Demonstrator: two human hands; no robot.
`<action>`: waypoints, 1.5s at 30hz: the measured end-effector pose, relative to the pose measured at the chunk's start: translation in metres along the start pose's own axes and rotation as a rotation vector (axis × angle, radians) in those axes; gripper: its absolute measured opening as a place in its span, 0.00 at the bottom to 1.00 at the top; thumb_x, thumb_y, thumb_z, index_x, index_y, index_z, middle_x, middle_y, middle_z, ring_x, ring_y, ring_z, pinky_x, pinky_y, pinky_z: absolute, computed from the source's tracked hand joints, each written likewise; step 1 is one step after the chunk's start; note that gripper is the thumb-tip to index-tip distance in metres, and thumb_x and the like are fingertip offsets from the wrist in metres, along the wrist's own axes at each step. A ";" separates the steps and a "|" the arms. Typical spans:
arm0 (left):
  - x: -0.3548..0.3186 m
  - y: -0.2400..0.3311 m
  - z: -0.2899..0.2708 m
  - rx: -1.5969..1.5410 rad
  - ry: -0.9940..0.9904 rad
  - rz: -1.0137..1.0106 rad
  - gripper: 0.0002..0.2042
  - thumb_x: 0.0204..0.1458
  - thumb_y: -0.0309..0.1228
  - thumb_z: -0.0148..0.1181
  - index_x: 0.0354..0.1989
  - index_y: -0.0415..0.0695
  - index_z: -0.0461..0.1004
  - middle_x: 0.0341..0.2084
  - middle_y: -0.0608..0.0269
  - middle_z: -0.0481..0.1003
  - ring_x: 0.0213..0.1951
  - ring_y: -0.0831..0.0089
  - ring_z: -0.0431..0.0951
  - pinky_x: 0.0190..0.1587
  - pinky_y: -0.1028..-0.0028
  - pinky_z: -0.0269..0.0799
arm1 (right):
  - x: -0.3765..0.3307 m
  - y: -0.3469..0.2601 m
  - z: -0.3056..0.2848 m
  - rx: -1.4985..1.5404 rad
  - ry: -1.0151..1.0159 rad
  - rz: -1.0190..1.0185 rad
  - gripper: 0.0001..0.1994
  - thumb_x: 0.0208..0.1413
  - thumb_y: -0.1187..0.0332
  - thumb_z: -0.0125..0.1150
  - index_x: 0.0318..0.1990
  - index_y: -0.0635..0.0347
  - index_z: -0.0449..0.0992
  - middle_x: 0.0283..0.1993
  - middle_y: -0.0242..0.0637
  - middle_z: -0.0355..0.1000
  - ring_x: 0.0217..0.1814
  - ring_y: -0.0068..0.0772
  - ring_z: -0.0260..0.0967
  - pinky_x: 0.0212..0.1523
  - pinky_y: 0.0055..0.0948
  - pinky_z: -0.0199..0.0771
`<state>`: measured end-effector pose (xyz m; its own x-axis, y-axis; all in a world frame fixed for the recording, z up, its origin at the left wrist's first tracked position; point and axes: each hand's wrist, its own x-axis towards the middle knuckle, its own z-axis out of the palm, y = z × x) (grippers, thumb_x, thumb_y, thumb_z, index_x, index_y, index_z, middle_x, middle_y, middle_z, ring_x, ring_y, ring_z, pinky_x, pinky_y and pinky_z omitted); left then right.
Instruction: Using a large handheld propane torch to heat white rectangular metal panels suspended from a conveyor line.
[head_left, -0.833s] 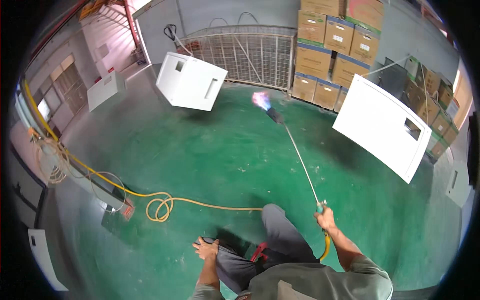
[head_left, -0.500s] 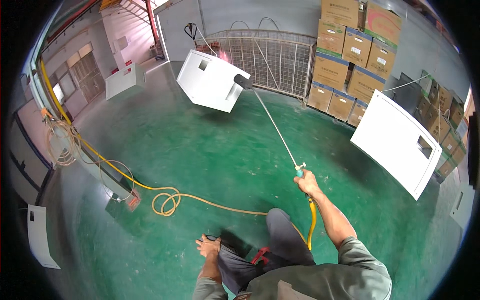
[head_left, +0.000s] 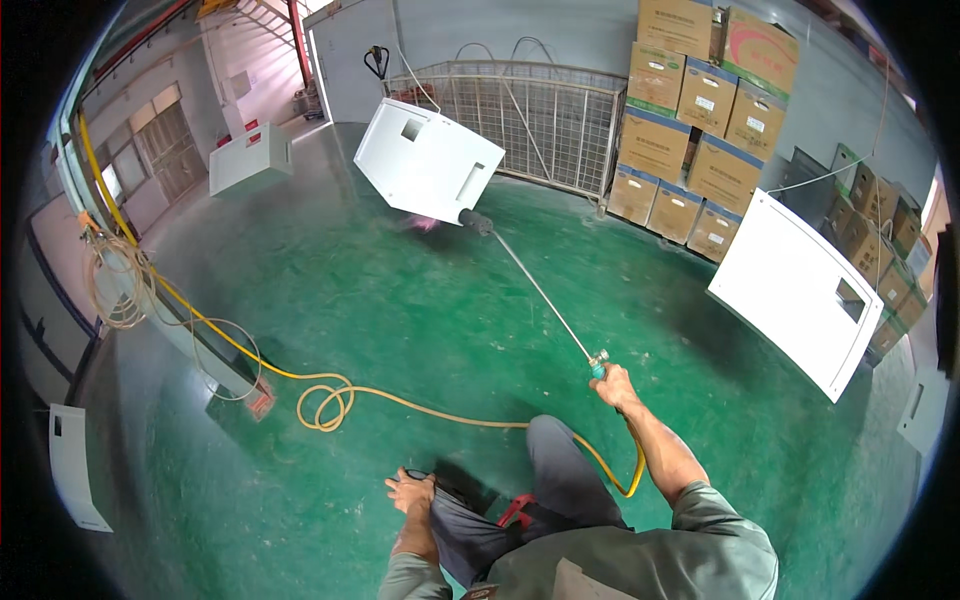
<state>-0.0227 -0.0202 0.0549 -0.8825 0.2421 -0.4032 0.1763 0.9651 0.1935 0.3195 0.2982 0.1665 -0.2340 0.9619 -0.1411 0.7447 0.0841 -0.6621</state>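
Note:
My right hand (head_left: 613, 386) is closed around the handle of a gas torch (head_left: 543, 294), a long thin metal tube with a brass valve. Its dark burner head (head_left: 476, 221) is at the lower corner of a white hanging panel (head_left: 425, 160) with two cut-outs; whether they touch I cannot tell. A faint pinkish flame shows below the panel's bottom edge. From the torch handle a yellow hose (head_left: 450, 413) runs down past my legs and across the floor. My left hand (head_left: 410, 490) rests at my left knee, fingers spread, beside a small dark loop.
Another white panel (head_left: 795, 300) hangs at the right, and one (head_left: 250, 160) at the far left. A pale panel (head_left: 75, 470) is at the left edge. Stacked cartons (head_left: 655, 145) and a wire mesh cage (head_left: 560, 130) line the back wall. Coiled thin hose (head_left: 120, 290) hangs at left.
The torch's burner head has moved down and slightly left, from the panel's right side to its lower corner. The flame, earlier above the panel, now shows below it. My left hand stays at the knee.

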 end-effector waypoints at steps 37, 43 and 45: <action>0.012 0.016 0.007 0.121 0.005 -0.026 0.42 0.43 0.51 0.72 0.68 0.54 0.63 0.63 0.48 0.58 0.61 0.44 0.66 0.57 0.53 0.75 | 0.144 0.082 0.046 0.551 -0.127 0.294 0.08 0.48 0.72 0.61 0.33 0.65 0.70 0.20 0.36 0.66 0.13 0.30 0.62 0.14 0.34 0.62; 0.015 0.027 0.005 0.141 -0.005 -0.043 0.42 0.42 0.52 0.72 0.67 0.53 0.64 0.62 0.50 0.59 0.61 0.44 0.65 0.58 0.53 0.74 | 0.184 0.077 0.057 0.640 -0.156 0.262 0.07 0.47 0.73 0.61 0.30 0.64 0.69 0.19 0.35 0.66 0.13 0.30 0.62 0.15 0.33 0.62; 0.015 0.029 0.004 0.140 -0.014 -0.034 0.41 0.43 0.52 0.72 0.67 0.53 0.64 0.62 0.50 0.59 0.60 0.44 0.65 0.58 0.53 0.74 | 0.197 0.080 0.063 0.696 -0.121 0.290 0.07 0.46 0.73 0.61 0.30 0.63 0.68 0.20 0.34 0.65 0.13 0.29 0.62 0.14 0.33 0.60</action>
<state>-0.0296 0.0119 0.0511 -0.8830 0.2091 -0.4202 0.2061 0.9771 0.0530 0.2930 0.4783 0.0395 -0.1859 0.8818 -0.4333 0.2301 -0.3897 -0.8917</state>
